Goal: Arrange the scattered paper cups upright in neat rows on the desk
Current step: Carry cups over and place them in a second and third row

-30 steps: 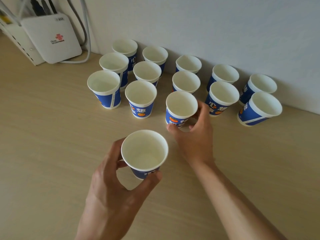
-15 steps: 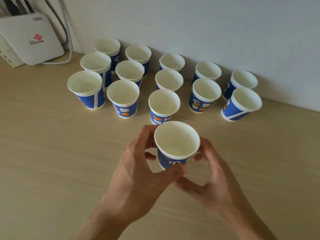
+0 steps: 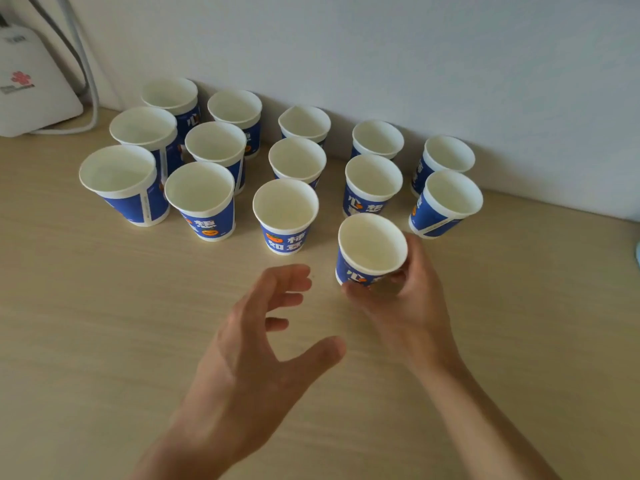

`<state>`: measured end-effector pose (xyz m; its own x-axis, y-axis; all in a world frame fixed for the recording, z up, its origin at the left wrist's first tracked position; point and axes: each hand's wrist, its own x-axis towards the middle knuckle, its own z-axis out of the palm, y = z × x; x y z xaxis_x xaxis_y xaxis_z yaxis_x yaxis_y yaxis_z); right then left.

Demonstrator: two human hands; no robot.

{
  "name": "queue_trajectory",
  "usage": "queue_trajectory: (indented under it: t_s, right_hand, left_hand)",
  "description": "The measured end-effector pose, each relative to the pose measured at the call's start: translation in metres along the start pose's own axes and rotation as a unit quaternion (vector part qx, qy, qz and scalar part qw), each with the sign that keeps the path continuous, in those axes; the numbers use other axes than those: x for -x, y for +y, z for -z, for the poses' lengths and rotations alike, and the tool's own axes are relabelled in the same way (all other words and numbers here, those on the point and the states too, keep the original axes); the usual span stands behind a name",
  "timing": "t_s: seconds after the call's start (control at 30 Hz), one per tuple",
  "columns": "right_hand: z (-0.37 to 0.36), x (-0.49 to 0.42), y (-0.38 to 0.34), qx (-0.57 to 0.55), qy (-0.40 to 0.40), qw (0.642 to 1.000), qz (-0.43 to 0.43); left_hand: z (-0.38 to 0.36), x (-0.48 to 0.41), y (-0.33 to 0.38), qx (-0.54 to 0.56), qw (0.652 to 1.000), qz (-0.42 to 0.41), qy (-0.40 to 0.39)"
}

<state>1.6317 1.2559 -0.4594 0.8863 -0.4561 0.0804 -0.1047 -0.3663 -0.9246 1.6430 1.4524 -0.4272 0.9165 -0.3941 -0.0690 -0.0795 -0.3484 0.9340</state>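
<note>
Several blue and white paper cups stand upright in rows on the wooden desk point(image 3: 104, 341) against the wall. My right hand point(image 3: 408, 306) grips one blue cup point(image 3: 370, 251) by its lower wall, at the front of the fourth column, just in front of another cup point(image 3: 372, 185). To its left stands the front cup of the third column point(image 3: 285, 216). My left hand point(image 3: 263, 344) hovers over the desk with its fingers spread and holds nothing, a little left of the held cup.
A white router box point(image 3: 27, 84) with grey cables point(image 3: 86, 74) leans against the wall at the far left. The pale wall point(image 3: 415, 46) runs right behind the back row. The two cups at the far right point(image 3: 446, 202) lean outward in the wide view.
The cup passed from my left hand to my right hand and moved forward and right into the fourth column. My left hand let go and drew back, open.
</note>
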Motion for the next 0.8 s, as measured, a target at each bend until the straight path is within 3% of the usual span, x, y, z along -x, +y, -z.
queue_trajectory:
  t_s: [0.8]
  right_hand:
    - [-0.011,-0.02,0.003,0.002,0.045,0.999,0.003]
  left_hand:
    - [-0.006,0.018,-0.009,0.01,1.0,0.026,-0.002]
